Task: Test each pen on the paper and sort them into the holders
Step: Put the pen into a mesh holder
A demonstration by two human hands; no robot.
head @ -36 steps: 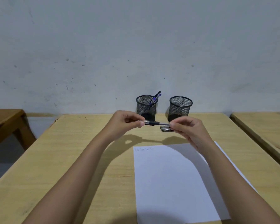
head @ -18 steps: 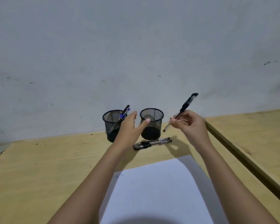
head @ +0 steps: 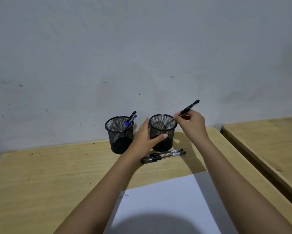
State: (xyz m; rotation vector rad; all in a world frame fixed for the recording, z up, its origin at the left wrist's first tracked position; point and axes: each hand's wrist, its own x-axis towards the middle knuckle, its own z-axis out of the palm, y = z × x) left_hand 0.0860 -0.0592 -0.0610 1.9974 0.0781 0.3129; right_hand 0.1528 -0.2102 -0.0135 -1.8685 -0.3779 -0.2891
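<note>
The bench (head: pixel 57 174) is pale wood with a visible grain and a dull, unpolished face, marked by a few dark nicks. On it, the left holder (head: pixel 119 135) and the right holder (head: pixel 162 132) are both black wire mesh with a smooth rim and solid dark base. Just in front of the right holder, two pens (head: pixel 163 155) have clear glossy plastic barrels and black grips. The paper (head: pixel 167 203) is plain white and matt. Behind the holders, the wall (head: pixel 141 56) looks rough, matt and speckled.
</note>
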